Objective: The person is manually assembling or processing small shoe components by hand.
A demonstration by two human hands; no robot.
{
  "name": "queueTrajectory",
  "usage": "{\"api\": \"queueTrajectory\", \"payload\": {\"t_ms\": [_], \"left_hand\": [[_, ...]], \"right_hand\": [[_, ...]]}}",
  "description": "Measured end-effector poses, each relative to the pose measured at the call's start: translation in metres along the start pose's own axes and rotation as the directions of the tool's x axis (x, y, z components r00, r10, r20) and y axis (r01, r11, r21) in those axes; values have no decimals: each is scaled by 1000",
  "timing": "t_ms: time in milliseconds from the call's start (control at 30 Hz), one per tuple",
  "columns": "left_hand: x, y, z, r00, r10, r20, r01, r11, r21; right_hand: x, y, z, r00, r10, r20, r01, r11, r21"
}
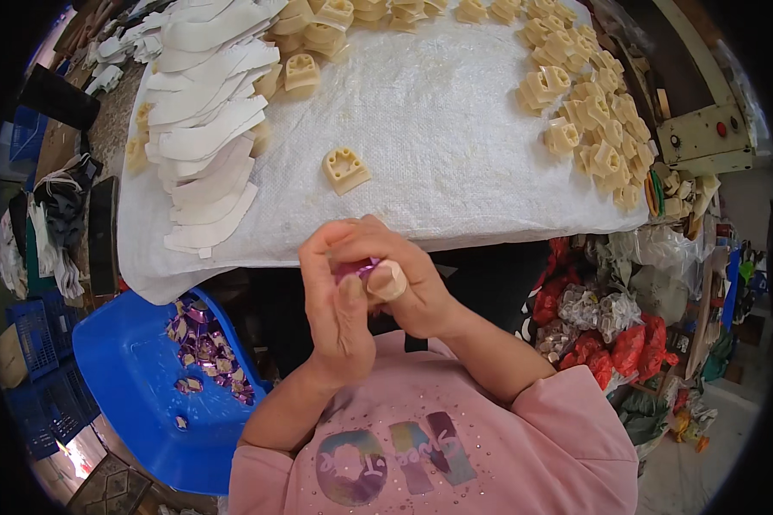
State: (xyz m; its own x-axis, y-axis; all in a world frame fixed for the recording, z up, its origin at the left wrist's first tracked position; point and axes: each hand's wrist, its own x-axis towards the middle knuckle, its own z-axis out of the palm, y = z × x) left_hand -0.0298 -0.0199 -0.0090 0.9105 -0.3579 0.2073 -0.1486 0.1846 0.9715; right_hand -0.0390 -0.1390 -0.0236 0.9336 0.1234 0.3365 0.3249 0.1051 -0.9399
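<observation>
- both hands meet just in front of the table edge, over the lap.
- left hand [339, 300] pinches a small shiny purple piece [355, 269] from the left.
- right hand [404, 279] grips the same piece from the right; a tan wrap sits on one finger.
- a lone cream plastic block [345, 169] lies on the white cloth [438, 129], apart from the hands.
- blue tub [137, 378] to the left holds purple scraps [206, 348].
- white curved strips [210, 129] are stacked on the cloth's left.

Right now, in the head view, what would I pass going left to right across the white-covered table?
Stack of white curved strips → lone cream block with holes → heap of cream blocks → cream control box with a red button.
</observation>
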Motion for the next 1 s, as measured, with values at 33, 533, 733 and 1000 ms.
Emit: {"api": "queueTrajectory", "payload": {"t_ms": [33,533,733,1000], "left_hand": [[2,-3,0,997,-26,-69,27,1000,7],[5,-13,-3,985,-171,14,169,953,-252],[11,-10,-11,962,-231,147,273,766,-581],[13,-14,-17,947,245,208,-290,930,226]], "right_hand": [[-3,0,5,999,4,-49,-5,1000,-20],[-4,-8,6,979,-1,-206,-30,989,-148],[-1,-22,-8,939,305,-160,-300,952,55],[15,-36,-19,974,199,-105,-225,841,-493]]}}
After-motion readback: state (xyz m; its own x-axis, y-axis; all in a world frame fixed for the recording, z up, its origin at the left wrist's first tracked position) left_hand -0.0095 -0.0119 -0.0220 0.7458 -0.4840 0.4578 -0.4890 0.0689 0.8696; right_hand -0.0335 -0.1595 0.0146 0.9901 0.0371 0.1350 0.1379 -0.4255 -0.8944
